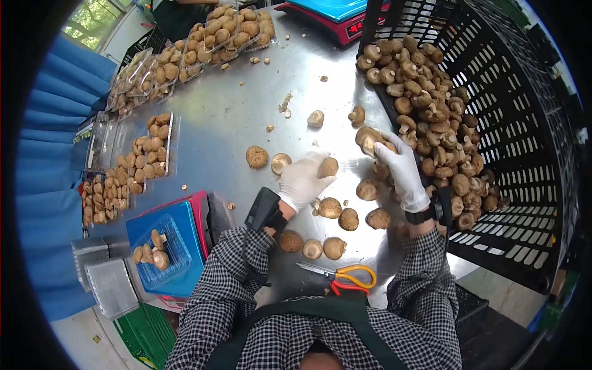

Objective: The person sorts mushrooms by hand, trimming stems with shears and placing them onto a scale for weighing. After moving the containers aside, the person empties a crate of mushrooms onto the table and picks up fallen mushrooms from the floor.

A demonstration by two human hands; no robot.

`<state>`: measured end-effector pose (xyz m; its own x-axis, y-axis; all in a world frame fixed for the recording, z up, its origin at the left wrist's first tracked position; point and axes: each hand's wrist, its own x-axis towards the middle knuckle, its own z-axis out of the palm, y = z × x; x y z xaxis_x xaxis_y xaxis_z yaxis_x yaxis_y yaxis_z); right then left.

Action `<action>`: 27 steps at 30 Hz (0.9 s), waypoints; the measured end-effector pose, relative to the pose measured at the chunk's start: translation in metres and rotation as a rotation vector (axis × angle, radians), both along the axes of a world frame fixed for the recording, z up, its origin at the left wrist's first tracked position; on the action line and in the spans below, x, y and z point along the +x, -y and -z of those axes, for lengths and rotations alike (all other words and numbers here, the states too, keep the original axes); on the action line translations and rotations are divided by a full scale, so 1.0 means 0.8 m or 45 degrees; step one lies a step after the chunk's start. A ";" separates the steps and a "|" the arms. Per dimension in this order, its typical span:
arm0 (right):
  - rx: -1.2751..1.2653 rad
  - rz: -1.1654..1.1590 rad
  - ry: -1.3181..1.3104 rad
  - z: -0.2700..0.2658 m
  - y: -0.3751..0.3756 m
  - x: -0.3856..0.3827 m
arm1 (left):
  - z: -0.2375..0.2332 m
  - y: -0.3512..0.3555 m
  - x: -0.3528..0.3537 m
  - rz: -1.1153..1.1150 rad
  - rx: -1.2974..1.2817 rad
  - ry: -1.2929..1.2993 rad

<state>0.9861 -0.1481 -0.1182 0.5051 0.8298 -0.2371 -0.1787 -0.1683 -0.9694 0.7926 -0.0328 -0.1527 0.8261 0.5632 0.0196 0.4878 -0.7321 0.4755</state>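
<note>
My gloved left hand [302, 180] is closed around a shiitake mushroom [328, 167] over the metal table. Its fingertips are partly hidden behind the cap. To the right, my gloved right hand [402, 171] grips another shiitake mushroom [367, 140] with the pale stem showing, beside the black crate. Loose mushrooms lie around both hands: a brown cap [256, 156] left of my left hand, and several more caps [330, 208] nearer my body. Scissors [339, 275] with yellow and red handles lie in front of my apron.
The tipped black crate [515, 179] spills a heap of mushrooms [441, 117] at the right. A blue-topped scale [196, 246] bears a clear tray [179, 265] with mushrooms. Filled trays [240, 31] line the far left edge. Another scale [333, 9] stands at the back.
</note>
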 end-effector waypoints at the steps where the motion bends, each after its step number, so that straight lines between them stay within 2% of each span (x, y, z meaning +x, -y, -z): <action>1: 0.005 0.001 0.003 -0.007 0.005 -0.006 | 0.001 -0.002 -0.002 -0.048 -0.061 0.179; 2: 0.107 0.047 0.071 -0.015 0.009 -0.014 | 0.001 -0.004 -0.007 -0.045 -0.057 0.181; 4: 0.195 0.143 0.277 -0.038 0.018 -0.036 | -0.039 -0.004 -0.015 -0.131 -1.550 0.397; 5: 0.257 0.138 0.828 -0.025 0.021 -0.033 | -0.051 0.000 -0.020 -0.130 -1.543 0.398; 7: 0.383 0.096 1.371 -0.028 0.025 -0.045 | -0.070 0.018 -0.039 0.089 -2.014 0.827; 9: 0.415 0.001 1.753 -0.040 0.029 -0.067 | -0.089 0.039 -0.048 0.064 -2.027 0.916; 13: 0.499 -0.111 1.738 -0.045 0.039 -0.092 | -0.105 0.059 -0.065 0.064 -1.971 0.918; 15: 0.570 -0.137 1.222 -0.057 0.040 -0.101 | -0.106 0.060 -0.077 0.098 -1.913 0.998; 19: 0.399 -0.146 0.634 -0.081 0.061 -0.103 | -0.124 0.057 -0.101 0.242 -1.747 0.937; 21: 0.453 -0.165 0.756 -0.086 0.067 -0.103 | -0.141 0.057 -0.113 0.340 -1.468 0.766; 23: 0.436 -0.265 1.011 -0.103 0.076 -0.108 | -0.154 0.064 -0.119 0.337 -1.383 0.755; 24: 0.459 -0.276 1.191 -0.109 0.077 -0.110 | -0.155 0.064 -0.124 0.424 -1.246 0.757; 25: 0.460 -0.272 1.196 -0.114 0.080 -0.114 | -0.157 0.066 -0.127 0.509 -1.108 0.759; 27: 0.448 -0.315 1.425 -0.126 0.085 -0.124 | -0.167 0.076 -0.135 0.534 -1.117 0.789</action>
